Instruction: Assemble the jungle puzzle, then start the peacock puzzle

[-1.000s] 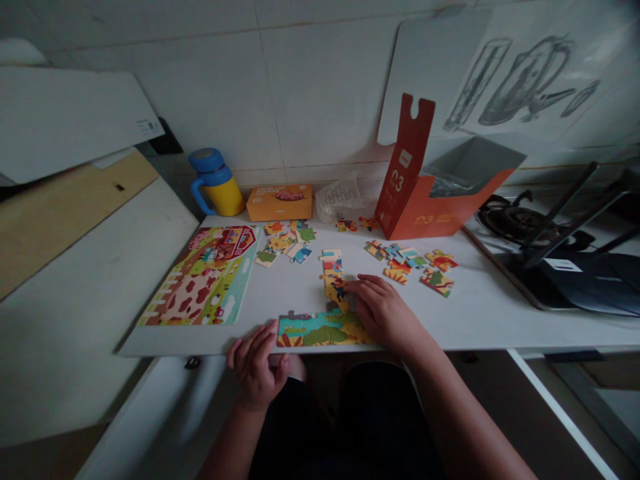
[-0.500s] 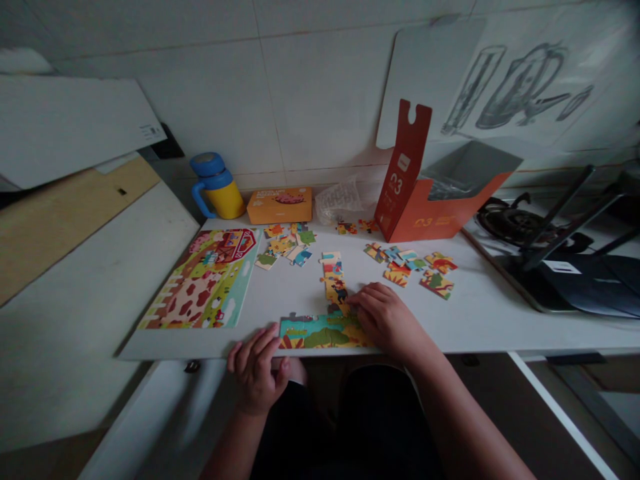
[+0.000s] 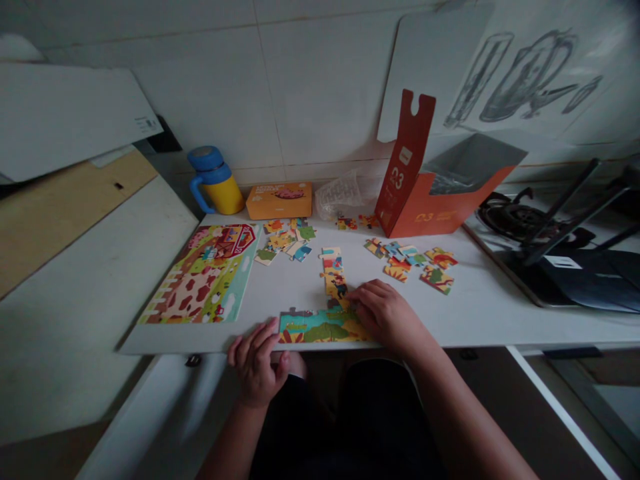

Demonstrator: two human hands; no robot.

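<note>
Along the table's front edge lies a joined row of puzzle pieces (image 3: 320, 328), teal, green and yellow. A column of joined pieces (image 3: 334, 273) runs up from its right part. My right hand (image 3: 383, 310) rests on the corner where the two meet, fingers bent and closed together on a puzzle piece there; the fingertips partly hide it. My left hand (image 3: 257, 360) lies at the table edge beside the row's left end, fingers stretched out, holding nothing. Loose puzzle pieces (image 3: 397, 257) lie to the right, and another pile of pieces (image 3: 287, 240) lies behind to the left.
A farm picture board (image 3: 203, 277) lies at left. Behind stand a blue-yellow bottle (image 3: 220, 190), an orange box (image 3: 280, 202), a clear plastic wrapper (image 3: 340, 195) and an open orange-red carton (image 3: 445, 207). A gas burner (image 3: 520, 217) and a black device (image 3: 580, 280) are at right.
The view has tilted slightly, so the table appears a little higher. Both hands and the puzzle pieces keep nearly the same places.
</note>
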